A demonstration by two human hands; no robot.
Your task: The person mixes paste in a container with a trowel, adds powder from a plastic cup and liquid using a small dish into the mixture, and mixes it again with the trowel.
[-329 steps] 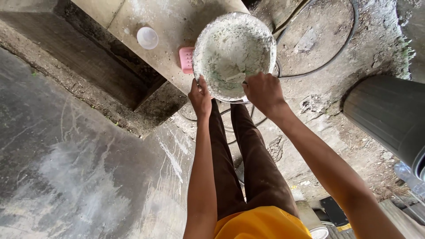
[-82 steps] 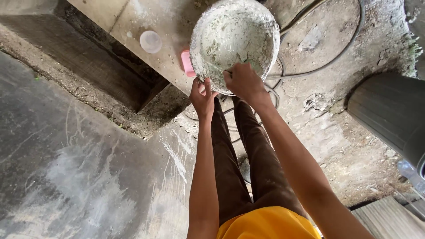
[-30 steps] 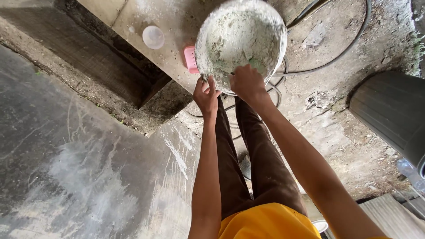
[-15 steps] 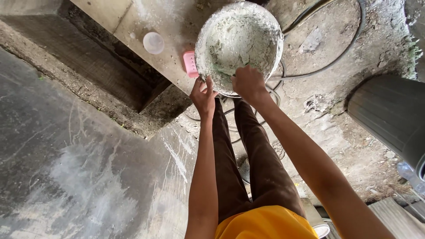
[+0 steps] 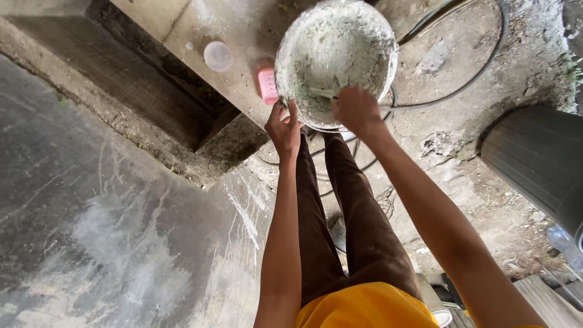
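A round bucket (image 5: 340,36) caked with whitish-grey plaster stands on a concrete ledge, seen from above. My left hand (image 5: 282,124) grips its near rim on the left side. My right hand (image 5: 355,109) is at the near rim on the right, fingers curled over the edge and reaching into the bucket. Whether it holds a tool inside is unclear. My legs in brown trousers and a yellow shirt show below.
A pink soap-dish-like object (image 5: 268,85) and a small clear cup (image 5: 218,56) sit on the ledge left of the bucket. A black hose (image 5: 480,67) loops on the ground behind. A dark grey bin (image 5: 540,164) stands at right. A wet concrete floor (image 5: 91,212) lies left.
The bucket has stayed on the ledge with both hands at its near rim. My right hand has shifted slightly along the rim and inside; the view has wobbled a little.
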